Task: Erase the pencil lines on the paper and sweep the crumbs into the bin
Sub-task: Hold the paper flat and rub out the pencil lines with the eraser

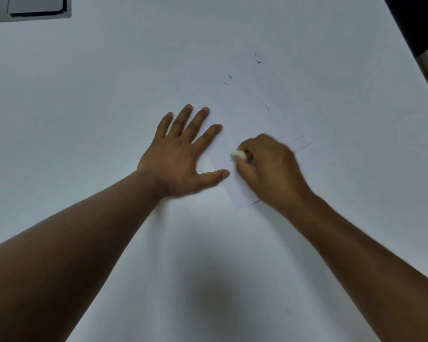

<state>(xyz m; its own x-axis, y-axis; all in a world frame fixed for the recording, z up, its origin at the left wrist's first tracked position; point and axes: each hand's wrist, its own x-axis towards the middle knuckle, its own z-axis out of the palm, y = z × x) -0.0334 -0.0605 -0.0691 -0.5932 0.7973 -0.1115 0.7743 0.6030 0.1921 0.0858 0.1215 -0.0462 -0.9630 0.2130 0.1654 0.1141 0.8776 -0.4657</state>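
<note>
A white sheet of paper (pixel 235 186) lies on the white table (pixel 84 95), hard to tell from it. My left hand (pixel 183 154) lies flat with fingers spread, pressing on the paper's left edge. My right hand (pixel 269 166) pinches a small white eraser (pixel 239 154), whose tip is down on the paper beside my left thumb and index finger. Faint pencil lines (pixel 299 141) show to the right of my right hand. Dark eraser crumbs (pixel 258 61) lie scattered on the surface beyond both hands. No bin is in view.
A grey flat device with a dark edge (pixel 35 7) sits at the table's far left corner. The table's right edge (pixel 405 45) runs diagonally at the upper right, with a dark area beyond it. A shadow falls on the near table.
</note>
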